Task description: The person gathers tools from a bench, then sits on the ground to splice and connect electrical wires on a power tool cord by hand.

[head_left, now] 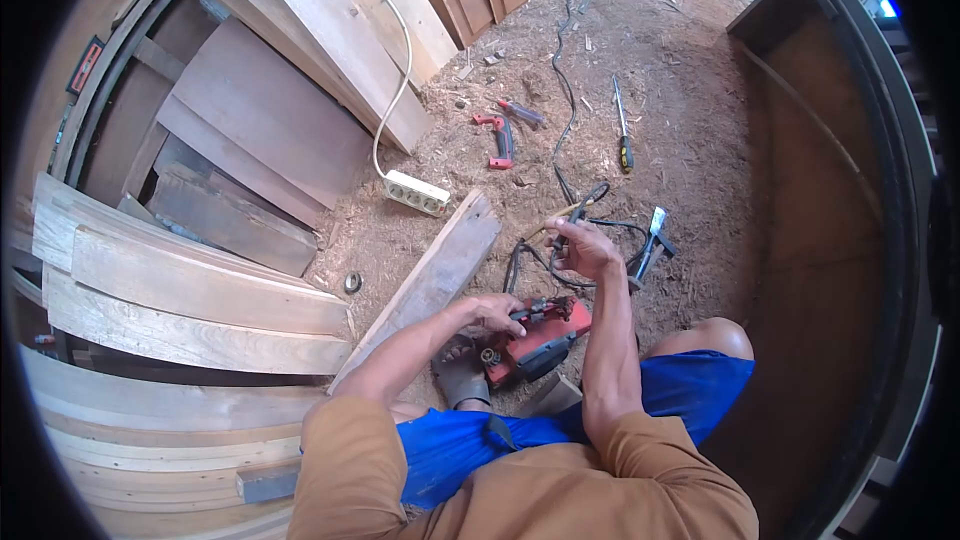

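A red and black power tool (545,340), probably an electric planer, lies in front of my body with dark inner parts exposed on top. My left hand (490,313) is closed on the dark part at its upper left; the fingertips are partly hidden. To the upper right, my right hand (585,248) is raised with fingers pinched around what looks like the black power cable (530,252). A thin yellowish strip (565,210) shows beside those fingers. A red and black handle cover (502,142) lies apart on the ground.
A yellow-black screwdriver (626,152), another screwdriver (522,112) and a hammer-like tool (650,245) lie on sawdust. A white power strip (416,193) sits by leaning boards (320,30). One plank (430,280) lies left of the tool; stacked boards (200,330) fill the left side.
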The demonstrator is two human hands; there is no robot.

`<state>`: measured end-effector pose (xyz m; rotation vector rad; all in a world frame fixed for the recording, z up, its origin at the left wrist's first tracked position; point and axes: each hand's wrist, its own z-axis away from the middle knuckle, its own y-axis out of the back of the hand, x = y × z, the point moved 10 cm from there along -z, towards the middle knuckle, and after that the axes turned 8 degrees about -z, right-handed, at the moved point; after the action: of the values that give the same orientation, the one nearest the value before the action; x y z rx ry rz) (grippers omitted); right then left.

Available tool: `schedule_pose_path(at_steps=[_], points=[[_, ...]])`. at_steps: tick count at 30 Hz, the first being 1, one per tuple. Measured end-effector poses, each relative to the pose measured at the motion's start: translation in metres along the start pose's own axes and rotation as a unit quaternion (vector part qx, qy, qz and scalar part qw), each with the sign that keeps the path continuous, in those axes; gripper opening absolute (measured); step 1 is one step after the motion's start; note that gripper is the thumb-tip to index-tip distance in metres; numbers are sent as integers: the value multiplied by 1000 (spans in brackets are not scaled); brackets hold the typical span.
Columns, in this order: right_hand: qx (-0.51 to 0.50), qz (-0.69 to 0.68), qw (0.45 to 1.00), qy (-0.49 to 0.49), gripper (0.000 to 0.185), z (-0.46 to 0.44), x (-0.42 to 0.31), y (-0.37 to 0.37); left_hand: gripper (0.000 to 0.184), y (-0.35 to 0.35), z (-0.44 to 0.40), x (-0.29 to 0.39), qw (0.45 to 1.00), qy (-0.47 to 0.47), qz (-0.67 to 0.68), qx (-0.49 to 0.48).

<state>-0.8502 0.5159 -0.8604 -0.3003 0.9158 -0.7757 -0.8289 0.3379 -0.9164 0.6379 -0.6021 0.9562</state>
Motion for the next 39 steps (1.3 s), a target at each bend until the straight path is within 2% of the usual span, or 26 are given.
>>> schedule_pose_path(at_steps=[2, 4, 5, 8, 9, 12, 13, 14, 18, 22, 25, 28, 30, 34, 39], points=[[-48, -47, 997, 24, 31, -10, 1, -4, 41, -4, -3, -18, 997, 3, 72, -32], [-27, -79, 996, 9, 28, -12, 8, -4, 37, -6, 0, -28, 987, 12, 149, -58], [-17, -95, 995, 3, 27, -14, 11, -6, 39, -3, 0, -31, 987, -18, 155, -47], [-52, -139, 989, 10, 29, -18, 14, -19, 35, 6, 6, -52, 987, 27, 154, -31], [-55, -121, 991, 4, 29, -17, 15, -25, 34, 7, 11, -57, 984, 51, 165, -30], [-39, -38, 998, -13, 28, -17, 20, -32, 36, 14, 19, -67, 976, 46, 210, -7], [-19, 11, 1000, -16, 27, -22, 25, -26, 38, 26, 30, -54, 990, 55, 132, 7], [3, 60, 998, -18, 26, -26, 30, -17, 39, 26, 34, -49, 990, 72, 122, -8], [-36, -22, 999, 17, 20, -27, 34, -23, 48, 22, 30, -51, 992, 101, 66, -34], [-35, 12, 999, -1, 17, -26, 39, -31, 56, 29, 40, -50, 989, 148, -1, -17], [-18, 57, 998, 5, 18, -26, 39, -30, 58, 42, 51, -31, 973, 183, -141, -8], [4, 66, 998, 15, 21, -22, 37, -31, 58, 54, 55, -13, 941, 171, -281, 78], [16, 76, 997, 20, 22, -15, 37, -31, 57, 57, 59, -6, 939, 170, -285, 88], [-35, 231, 972, 36, 40, -16, 41, -27, 52, 62, 76, 15, 921, 143, -323, 164], [-39, 366, 930, 18, 31, -13, 51, -11, 52, 59, 69, 18, 924, 127, -317, 170]])
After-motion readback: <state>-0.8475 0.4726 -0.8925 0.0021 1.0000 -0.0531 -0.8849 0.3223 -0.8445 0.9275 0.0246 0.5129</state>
